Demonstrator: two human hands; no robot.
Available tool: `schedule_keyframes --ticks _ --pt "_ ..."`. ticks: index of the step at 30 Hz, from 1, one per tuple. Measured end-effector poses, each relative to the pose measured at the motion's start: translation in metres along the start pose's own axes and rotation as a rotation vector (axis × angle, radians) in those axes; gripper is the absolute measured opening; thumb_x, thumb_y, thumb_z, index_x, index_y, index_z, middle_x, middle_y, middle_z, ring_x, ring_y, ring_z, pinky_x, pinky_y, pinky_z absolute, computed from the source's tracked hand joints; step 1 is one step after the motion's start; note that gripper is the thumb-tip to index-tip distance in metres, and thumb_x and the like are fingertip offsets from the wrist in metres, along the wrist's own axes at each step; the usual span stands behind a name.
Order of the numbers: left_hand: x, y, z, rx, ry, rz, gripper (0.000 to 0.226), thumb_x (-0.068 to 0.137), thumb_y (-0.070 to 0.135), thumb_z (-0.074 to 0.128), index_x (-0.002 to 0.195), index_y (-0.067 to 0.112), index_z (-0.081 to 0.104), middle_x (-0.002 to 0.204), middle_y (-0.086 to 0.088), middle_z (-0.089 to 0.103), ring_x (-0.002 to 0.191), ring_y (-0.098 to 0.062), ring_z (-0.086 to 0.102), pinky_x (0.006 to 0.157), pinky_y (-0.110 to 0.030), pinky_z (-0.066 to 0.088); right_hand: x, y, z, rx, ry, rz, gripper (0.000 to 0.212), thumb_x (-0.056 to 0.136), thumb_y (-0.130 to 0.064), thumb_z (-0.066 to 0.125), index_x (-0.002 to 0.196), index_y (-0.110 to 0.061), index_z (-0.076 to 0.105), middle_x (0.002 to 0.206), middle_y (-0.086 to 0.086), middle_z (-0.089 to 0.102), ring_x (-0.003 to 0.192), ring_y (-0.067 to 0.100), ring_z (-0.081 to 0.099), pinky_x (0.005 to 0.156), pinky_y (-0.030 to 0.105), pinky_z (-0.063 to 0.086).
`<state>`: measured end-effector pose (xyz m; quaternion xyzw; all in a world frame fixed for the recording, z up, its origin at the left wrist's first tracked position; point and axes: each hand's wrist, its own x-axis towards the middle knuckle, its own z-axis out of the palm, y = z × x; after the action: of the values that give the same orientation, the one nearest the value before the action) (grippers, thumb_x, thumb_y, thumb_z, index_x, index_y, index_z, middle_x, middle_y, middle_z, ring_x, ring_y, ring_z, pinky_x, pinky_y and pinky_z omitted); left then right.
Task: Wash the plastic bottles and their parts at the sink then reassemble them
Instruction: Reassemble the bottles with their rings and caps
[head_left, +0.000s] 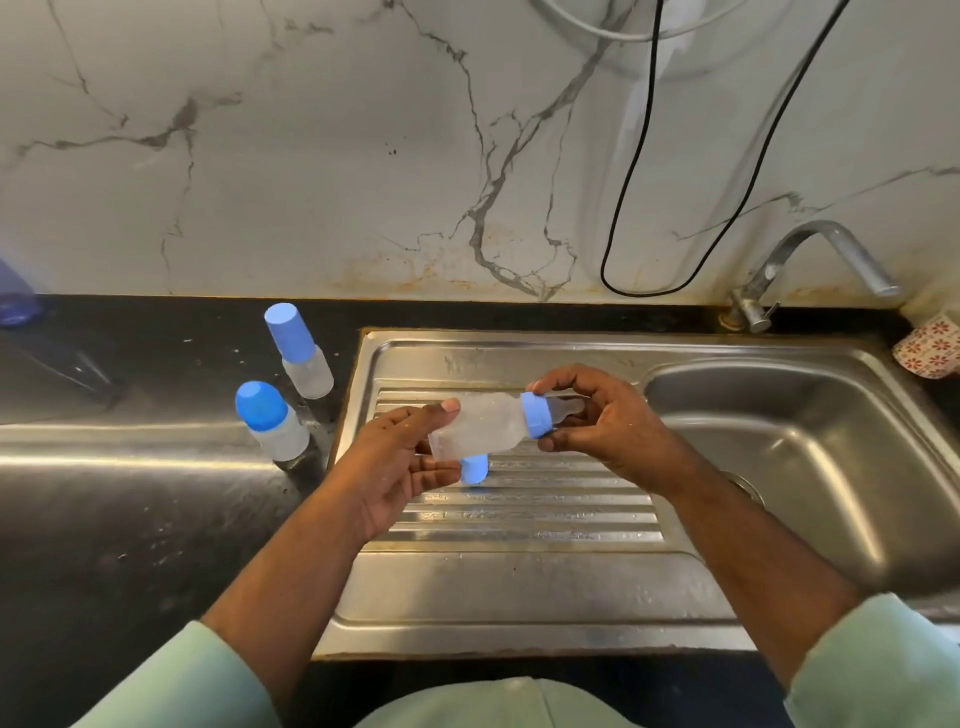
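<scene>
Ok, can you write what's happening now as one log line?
left hand: holds bottle base | right hand: grips blue collar | blue cap: on drainboard | two capped bottles: on counter

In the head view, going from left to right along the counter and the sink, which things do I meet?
Dark-capped bottle → light-capped bottle → left hand → held bottle → right hand → sink basin → patterned cup.

pale green sleeves (878, 670), bare forearms

Blue cap (475, 468) half hidden under held bottle (480, 426); purple container (15, 296) cut by left edge
</scene>
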<state>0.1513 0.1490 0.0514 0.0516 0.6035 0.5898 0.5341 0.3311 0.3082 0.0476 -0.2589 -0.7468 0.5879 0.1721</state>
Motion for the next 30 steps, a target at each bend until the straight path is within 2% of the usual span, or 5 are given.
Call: schedule_keyframes --ticks 8,13,18,25,30 --pt "-0.003 -0.009 -0.003 -0.12 -0.146 -0.097 0.053 0.07 0.024 0.077 0.117 0.007 0.06 0.11 -0.021 0.065 0.079 -0.029 0.072 0.066 -0.034 0.064 -0.002 -0.014 -0.001 -0.085 0.034 0.046 0.026 0.08 -0.029 0.074 0.097 -0.01 0.069 0.087 0.006 0.073 0.075 0.019 0.071 0.068 0.028 0.06" --pt "0.002 -0.01 -0.005 -0.088 -0.205 0.094 0.057 0.063 0.005 0.079 0.117 0.011 0.06 0.115 -0.016 0.07 0.104 -0.036 0.07 0.076 -0.038 0.063 -0.008 -0.02 0.004 -0.239 0.098 0.381 0.085 0.075 -0.077 0.029 0.083 -0.003 0.068 0.067 0.013 0.071 0.052 0.024 0.066 0.053 0.03 0.053" --pt "0.005 -0.012 -0.01 -0.097 -0.177 0.088 0.058 0.062 0.007 0.079 0.117 0.009 0.059 0.118 -0.018 0.068 0.105 -0.038 0.07 0.079 -0.04 0.062 -0.012 -0.019 -0.021 0.053 -0.001 0.17 0.057 0.077 -0.034 0.074 0.131 -0.032 0.057 0.125 -0.005 0.063 0.106 0.015 0.066 0.083 0.03 0.058" --pt "0.008 -0.012 -0.017 -0.166 -0.209 0.06 0.058 0.064 0.007 0.078 0.118 0.009 0.058 0.119 -0.019 0.067 0.103 -0.04 0.07 0.08 -0.041 0.062 -0.003 -0.022 0.007 -0.151 0.13 0.327 0.068 0.078 -0.072 0.036 0.103 -0.017 0.066 0.071 0.014 0.073 0.06 0.024 0.069 0.057 0.033 0.057" --pt "0.008 -0.009 -0.029 -0.147 -0.228 0.025 0.05 0.069 0.016 0.076 0.115 0.007 0.056 0.115 -0.019 0.066 0.095 -0.038 0.072 0.071 -0.037 0.063 -0.003 -0.018 0.01 -0.148 -0.037 0.087 0.054 0.077 -0.018 0.08 0.124 -0.036 0.06 0.108 -0.011 0.069 0.095 0.004 0.067 0.073 0.018 0.056"
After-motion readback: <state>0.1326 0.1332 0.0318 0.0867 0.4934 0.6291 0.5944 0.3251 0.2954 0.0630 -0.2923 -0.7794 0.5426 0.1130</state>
